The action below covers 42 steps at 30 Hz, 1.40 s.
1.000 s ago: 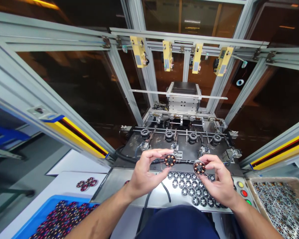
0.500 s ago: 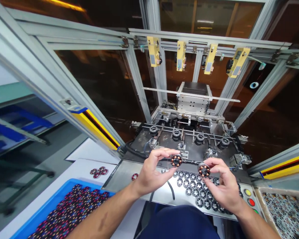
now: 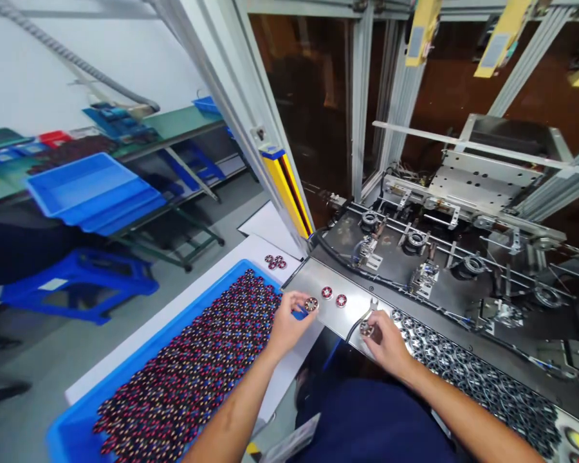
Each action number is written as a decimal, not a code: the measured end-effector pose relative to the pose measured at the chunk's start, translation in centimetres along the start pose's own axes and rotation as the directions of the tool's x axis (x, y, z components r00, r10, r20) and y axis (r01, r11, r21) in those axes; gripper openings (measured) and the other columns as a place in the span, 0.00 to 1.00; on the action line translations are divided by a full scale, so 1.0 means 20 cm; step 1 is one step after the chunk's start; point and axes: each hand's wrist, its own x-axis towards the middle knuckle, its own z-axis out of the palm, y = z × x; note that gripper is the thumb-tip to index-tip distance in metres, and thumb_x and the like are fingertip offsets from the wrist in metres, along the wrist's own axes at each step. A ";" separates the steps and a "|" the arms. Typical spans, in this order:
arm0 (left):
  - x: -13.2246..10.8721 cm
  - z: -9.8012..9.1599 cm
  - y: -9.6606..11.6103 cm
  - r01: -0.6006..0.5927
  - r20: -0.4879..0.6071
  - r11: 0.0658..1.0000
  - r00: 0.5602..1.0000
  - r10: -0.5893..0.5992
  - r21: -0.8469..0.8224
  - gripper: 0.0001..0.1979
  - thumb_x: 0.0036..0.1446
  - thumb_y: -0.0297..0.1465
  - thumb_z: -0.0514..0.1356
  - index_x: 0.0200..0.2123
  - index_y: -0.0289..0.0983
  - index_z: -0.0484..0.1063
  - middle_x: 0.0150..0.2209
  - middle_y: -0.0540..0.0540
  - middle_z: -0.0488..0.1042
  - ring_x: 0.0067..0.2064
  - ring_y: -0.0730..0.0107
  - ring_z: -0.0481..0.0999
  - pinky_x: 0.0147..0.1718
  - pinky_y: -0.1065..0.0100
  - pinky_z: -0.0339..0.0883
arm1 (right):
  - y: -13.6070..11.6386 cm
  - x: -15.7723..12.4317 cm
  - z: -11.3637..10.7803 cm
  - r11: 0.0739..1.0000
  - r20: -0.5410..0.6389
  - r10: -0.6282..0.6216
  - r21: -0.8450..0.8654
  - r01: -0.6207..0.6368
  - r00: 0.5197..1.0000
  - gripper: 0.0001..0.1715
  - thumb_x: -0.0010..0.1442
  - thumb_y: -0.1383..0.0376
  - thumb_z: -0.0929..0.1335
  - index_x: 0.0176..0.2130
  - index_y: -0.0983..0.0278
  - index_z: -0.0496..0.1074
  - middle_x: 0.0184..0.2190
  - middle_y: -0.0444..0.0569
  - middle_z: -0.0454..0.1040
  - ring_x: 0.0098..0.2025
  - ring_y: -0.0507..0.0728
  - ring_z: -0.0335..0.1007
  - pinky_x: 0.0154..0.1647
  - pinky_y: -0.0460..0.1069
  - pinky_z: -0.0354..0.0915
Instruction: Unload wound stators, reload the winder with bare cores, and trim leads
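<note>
Left hand (image 3: 291,323) pinches a coil ring (image 3: 311,304) by its rim; right hand (image 3: 390,343), seemingly, a metallic ring (image 3: 366,329).

2 round spoked cores (image 3: 311,304) (image 3: 367,328), well apart, held in hands (image 3: 288,326) (image 3: 390,342).

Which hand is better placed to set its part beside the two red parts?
Likely the left hand: its part is closer to the red parts; the right hand is farther off.

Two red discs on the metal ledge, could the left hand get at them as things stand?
Probably yes: the red discs lie uncovered close to the left hand, though the round part in its grasp could hinder picking them up.
</note>
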 end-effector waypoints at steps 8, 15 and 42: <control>-0.07 0.15 -0.27 0.060 0.084 0.992 0.994 -0.069 0.110 0.15 0.52 0.30 0.65 0.43 0.39 0.67 0.45 0.42 0.79 0.49 0.56 0.78 0.52 0.52 0.69 | 0.06 0.16 0.45 0.991 0.119 -0.023 -0.127 0.038 0.993 0.12 0.53 0.73 0.68 0.39 0.62 0.66 0.38 0.52 0.72 0.41 0.61 0.67 0.44 0.55 0.65; -0.04 0.20 -0.34 0.013 0.084 0.980 0.996 -0.031 0.200 0.12 0.55 0.30 0.65 0.43 0.36 0.71 0.44 0.44 0.77 0.49 0.58 0.76 0.51 0.52 0.68 | 0.09 0.14 0.49 0.971 0.100 -0.023 -0.234 0.046 0.995 0.09 0.57 0.73 0.66 0.39 0.62 0.67 0.38 0.53 0.72 0.41 0.63 0.67 0.42 0.56 0.65; 0.44 -0.02 -0.29 0.154 0.082 0.757 0.961 -0.264 0.635 0.17 0.65 0.36 0.61 0.54 0.35 0.71 0.53 0.41 0.74 0.51 0.59 0.76 0.49 0.52 0.74 | -0.07 -0.14 -0.12 0.995 -0.064 -0.078 -0.062 0.074 0.995 0.07 0.65 0.70 0.65 0.42 0.60 0.70 0.37 0.51 0.76 0.38 0.58 0.78 0.38 0.50 0.75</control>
